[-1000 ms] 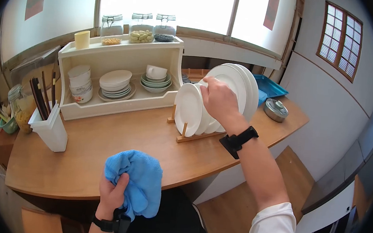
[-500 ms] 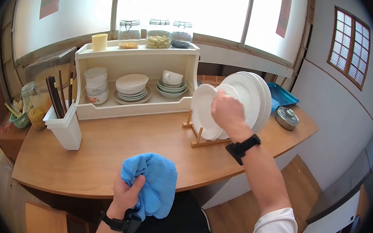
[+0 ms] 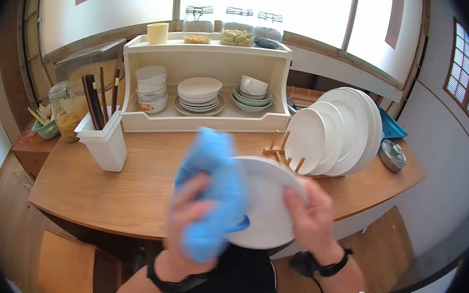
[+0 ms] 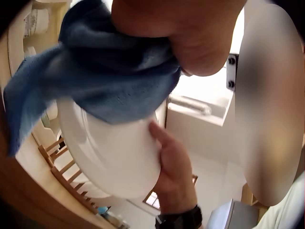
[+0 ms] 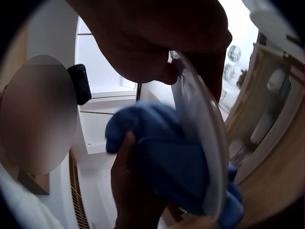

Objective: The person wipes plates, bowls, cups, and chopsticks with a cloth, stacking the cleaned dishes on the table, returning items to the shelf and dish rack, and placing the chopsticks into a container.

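Low over the table's front edge, my right hand [image 3: 317, 221] pinches a white plate [image 3: 265, 205] by its right rim, thumb on the face. My left hand [image 3: 189, 220], blurred, grips a bunched blue cloth [image 3: 212, 178] against the plate's left part. From the right wrist view, the cloth [image 5: 167, 157] shows on both sides of the plate's rim [image 5: 221, 162]. Behind the held plate is a wooden dish rack [image 3: 272, 150]. Small white plates [image 3: 305, 139] stand upright in it, with larger white plates [image 3: 364, 130] to their right.
A cream shelf [image 3: 202, 127] at the back holds stacked bowls [image 3: 150, 89], plates [image 3: 199, 90] and a cup [image 3: 254, 85]. Glass jars [image 3: 238, 29] line its top. A white chopstick holder [image 3: 109, 146] stands left; a lidded metal pot [image 3: 392, 156] sits right.
My right hand has taken a white plate out of the rack and brought it down before me. My left hand has raised the cloth onto it. The head view has turned leftward.
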`<move>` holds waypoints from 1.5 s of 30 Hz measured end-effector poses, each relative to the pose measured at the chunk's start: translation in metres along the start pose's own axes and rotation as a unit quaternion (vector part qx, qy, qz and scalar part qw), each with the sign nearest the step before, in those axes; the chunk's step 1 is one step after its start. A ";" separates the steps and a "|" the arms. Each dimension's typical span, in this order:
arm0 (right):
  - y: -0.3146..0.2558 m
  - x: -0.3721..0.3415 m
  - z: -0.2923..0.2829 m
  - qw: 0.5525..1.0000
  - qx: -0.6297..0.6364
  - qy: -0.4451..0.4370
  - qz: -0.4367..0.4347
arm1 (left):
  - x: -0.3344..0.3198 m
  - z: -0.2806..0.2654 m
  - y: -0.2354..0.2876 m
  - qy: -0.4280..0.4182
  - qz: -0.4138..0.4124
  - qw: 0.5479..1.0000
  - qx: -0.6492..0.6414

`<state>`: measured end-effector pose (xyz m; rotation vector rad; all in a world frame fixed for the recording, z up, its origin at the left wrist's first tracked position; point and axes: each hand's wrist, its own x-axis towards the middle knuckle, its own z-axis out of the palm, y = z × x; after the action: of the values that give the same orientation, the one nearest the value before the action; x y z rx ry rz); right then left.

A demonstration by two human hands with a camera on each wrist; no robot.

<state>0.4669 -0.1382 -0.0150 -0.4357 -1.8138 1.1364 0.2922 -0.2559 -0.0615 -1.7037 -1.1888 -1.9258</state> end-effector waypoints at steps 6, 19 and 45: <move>0.007 -0.017 0.030 0.970 0.234 0.018 0.068 | -0.010 0.011 0.024 -0.304 0.036 0.946 0.102; 0.011 -0.020 0.042 0.942 0.310 0.089 0.088 | 0.003 -0.006 0.006 -0.390 0.105 0.897 0.179; 0.005 -0.023 0.053 0.873 0.429 0.218 0.077 | -0.038 0.008 0.024 -0.086 -0.214 0.972 0.040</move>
<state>0.4332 -0.1790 -0.0387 -0.2638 -0.7664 1.6581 0.3241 -0.2756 -0.0882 -1.7062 -1.7986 -1.9498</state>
